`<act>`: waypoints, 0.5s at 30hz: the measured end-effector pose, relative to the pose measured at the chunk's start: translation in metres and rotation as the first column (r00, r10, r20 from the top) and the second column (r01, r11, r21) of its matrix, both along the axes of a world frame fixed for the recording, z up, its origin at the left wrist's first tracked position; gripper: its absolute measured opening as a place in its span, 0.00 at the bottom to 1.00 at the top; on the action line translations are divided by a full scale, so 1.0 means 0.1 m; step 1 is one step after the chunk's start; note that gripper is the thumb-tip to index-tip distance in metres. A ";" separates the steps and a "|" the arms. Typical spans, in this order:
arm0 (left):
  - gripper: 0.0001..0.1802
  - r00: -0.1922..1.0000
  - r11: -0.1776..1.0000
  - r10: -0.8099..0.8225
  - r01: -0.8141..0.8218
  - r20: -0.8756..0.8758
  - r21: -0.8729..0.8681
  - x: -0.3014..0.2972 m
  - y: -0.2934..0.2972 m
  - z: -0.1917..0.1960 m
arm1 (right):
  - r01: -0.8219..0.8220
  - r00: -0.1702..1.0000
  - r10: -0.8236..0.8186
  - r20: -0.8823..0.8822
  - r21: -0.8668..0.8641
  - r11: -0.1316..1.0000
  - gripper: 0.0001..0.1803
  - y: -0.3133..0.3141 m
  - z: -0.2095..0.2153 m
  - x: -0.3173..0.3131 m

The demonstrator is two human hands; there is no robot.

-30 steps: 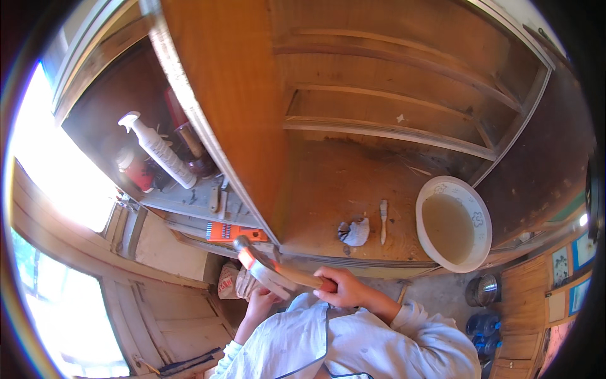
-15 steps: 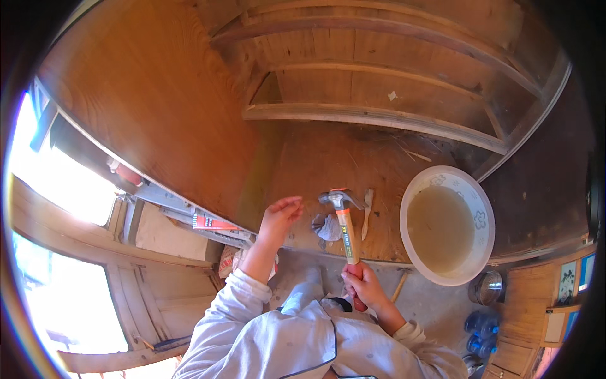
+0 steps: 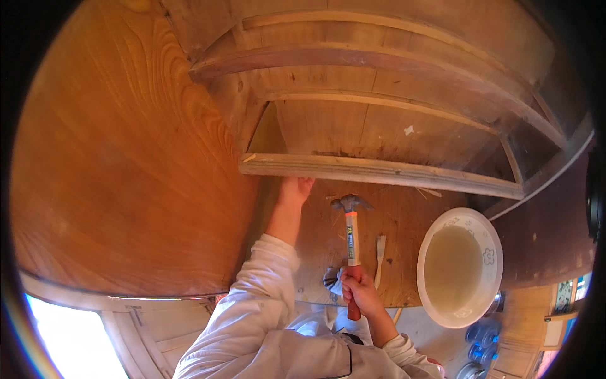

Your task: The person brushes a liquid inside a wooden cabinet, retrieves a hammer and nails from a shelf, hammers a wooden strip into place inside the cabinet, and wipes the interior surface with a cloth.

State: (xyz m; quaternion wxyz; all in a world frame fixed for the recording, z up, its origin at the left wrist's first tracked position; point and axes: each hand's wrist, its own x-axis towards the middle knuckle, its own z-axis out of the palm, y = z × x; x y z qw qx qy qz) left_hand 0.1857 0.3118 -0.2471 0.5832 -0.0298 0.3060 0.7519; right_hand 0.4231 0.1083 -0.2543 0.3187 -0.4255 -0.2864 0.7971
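Note:
A claw hammer (image 3: 353, 243) stands head up in front of me, its red grip wrapped by my right hand (image 3: 360, 289). My left hand (image 3: 295, 189) reaches up to the wooden rail (image 3: 379, 172) along the lower front of the frame. Its fingers pass under and behind that rail, so most of them are hidden. Beside the right hand lies a crumpled grey cloth (image 3: 331, 278) on the brown board. A flat brush (image 3: 380, 256) with a pale handle lies just right of the hammer.
A white basin (image 3: 492, 278) of cloudy water stands at the right. Wooden shelves (image 3: 379, 60) fill the far side, and a large wood panel (image 3: 126, 164) rises at the left. Blue water bottles (image 3: 483, 331) stand on the floor at lower right.
My left hand has risen from open space to the lower rail. The hammer stays in my right hand, held a little farther forward. The view has shifted toward the shelves.

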 end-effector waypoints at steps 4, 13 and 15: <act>0.07 0.999 1.000 0.005 -0.005 -0.042 -0.005 -0.53 0.63 0.03 | -0.099 0.995 0.099 0.015 -0.021 0.995 0.03 0.32 -0.10 -0.19; 0.10 0.956 0.957 0.287 -0.283 -0.059 0.067 -0.72 1.57 -0.03 | -0.159 0.987 0.161 0.014 -0.101 0.982 0.04 0.65 -0.15 -0.25; 0.11 0.938 0.942 0.334 -0.334 -0.095 0.017 -0.74 1.66 -0.05 | -0.169 0.985 0.171 0.016 -0.103 0.980 0.04 0.69 -0.17 -0.22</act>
